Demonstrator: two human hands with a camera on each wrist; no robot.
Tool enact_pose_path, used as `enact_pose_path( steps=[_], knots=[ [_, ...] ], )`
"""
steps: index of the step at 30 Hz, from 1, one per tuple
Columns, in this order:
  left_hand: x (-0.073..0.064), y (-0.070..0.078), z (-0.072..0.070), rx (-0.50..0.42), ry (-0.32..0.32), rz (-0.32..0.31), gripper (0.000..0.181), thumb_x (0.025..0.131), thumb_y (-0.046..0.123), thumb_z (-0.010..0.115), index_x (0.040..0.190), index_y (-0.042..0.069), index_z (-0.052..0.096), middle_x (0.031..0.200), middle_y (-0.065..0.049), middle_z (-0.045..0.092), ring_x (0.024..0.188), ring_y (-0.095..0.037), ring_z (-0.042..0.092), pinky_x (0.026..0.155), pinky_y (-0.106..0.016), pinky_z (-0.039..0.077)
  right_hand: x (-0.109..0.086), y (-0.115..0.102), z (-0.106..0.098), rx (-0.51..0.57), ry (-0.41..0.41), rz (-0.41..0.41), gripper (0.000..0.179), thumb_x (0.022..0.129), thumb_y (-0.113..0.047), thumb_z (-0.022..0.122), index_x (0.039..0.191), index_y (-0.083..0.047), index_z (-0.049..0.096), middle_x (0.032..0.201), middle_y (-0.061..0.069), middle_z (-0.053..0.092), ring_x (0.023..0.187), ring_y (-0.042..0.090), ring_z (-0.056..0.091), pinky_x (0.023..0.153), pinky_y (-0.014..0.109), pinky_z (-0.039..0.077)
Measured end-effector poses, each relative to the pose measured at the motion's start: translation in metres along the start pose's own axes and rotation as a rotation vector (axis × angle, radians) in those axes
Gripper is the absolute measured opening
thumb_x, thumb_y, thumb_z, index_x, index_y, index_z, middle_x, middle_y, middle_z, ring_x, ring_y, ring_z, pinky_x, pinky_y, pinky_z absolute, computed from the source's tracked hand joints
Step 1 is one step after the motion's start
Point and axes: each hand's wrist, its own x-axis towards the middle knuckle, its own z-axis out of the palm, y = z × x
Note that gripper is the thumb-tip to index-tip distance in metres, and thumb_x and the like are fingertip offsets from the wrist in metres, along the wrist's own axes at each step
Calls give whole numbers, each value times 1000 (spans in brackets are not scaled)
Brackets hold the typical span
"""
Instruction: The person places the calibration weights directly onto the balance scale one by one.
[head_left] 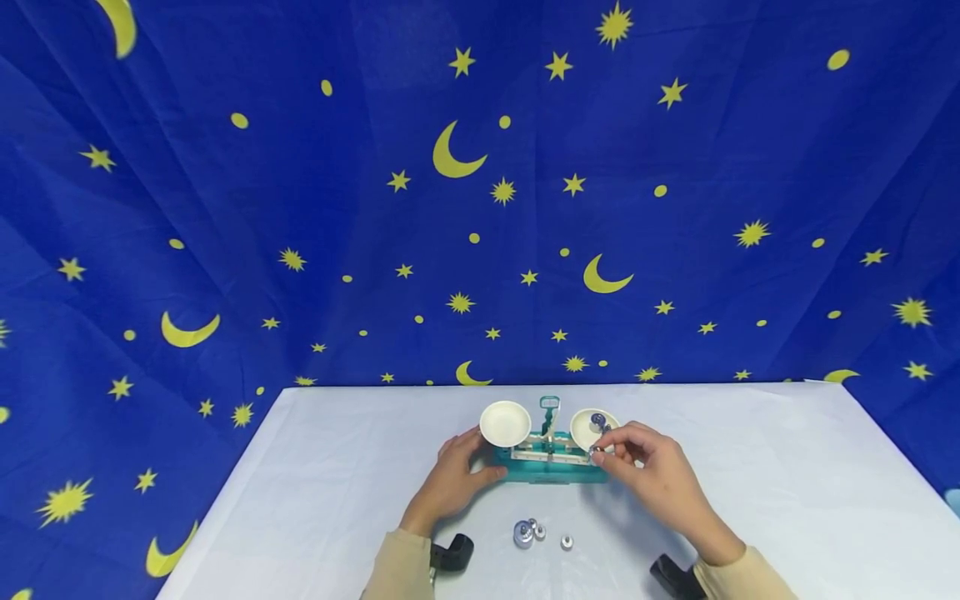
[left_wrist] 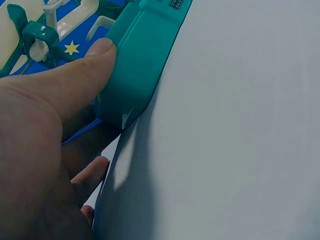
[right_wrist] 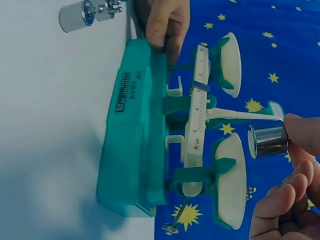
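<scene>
A teal balance scale (head_left: 553, 474) with two white pans stands on the table. At its left end my left hand (head_left: 452, 481) grips the base, thumb (left_wrist: 102, 50) on the upper edge and fingers partly hidden behind. A small shiny metal weight (right_wrist: 269, 140) is pinched between the thumb and fingertips of my right hand (head_left: 663, 477), close by the right pan (head_left: 581, 431). Several weights (head_left: 598, 421) sit in that pan, while the left pan (head_left: 505, 424) holds nothing. In the right wrist view the beam's ruler (right_wrist: 198, 102) carries a dark slider.
In front of the scale, several metal weights (head_left: 523, 534) stand in a cluster, with one small weight (head_left: 567, 542) apart to their right. White sheeting covers the table (head_left: 322, 500). A blue cloth (head_left: 360, 225) with yellow stars and moons hangs behind it.
</scene>
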Motion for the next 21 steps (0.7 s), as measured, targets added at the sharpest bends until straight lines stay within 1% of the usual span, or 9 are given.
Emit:
enact_pose_path(
  steps=[6, 14, 21],
  knots=[
    [1, 1, 0, 1, -2, 2, 71, 90, 36, 74, 146, 2, 49, 152, -18, 47, 143, -36, 39, 121, -60, 15, 6, -2, 0, 14, 30, -32, 12, 83, -14, 83, 91, -18, 74, 75, -9, 57, 68, 8, 52, 56, 21, 45],
    [1, 2, -1, 3, -2, 6, 70, 90, 36, 74, 146, 2, 50, 151, -18, 48, 142, -36, 40, 121, -59, 16, 13, -2, 2, 4, 30, -10, 12, 83, -11, 82, 90, -16, 74, 75, -6, 57, 68, 9, 52, 55, 21, 44],
    [1, 1, 0, 2, -5, 7, 70, 91, 36, 73, 146, 2, 49, 151, -18, 47, 142, -36, 40, 121, -60, 16, 19, 1, 6, -12, 53, -38, 14, 81, -5, 82, 88, -15, 73, 74, -6, 57, 66, 8, 52, 54, 21, 44]
  ],
)
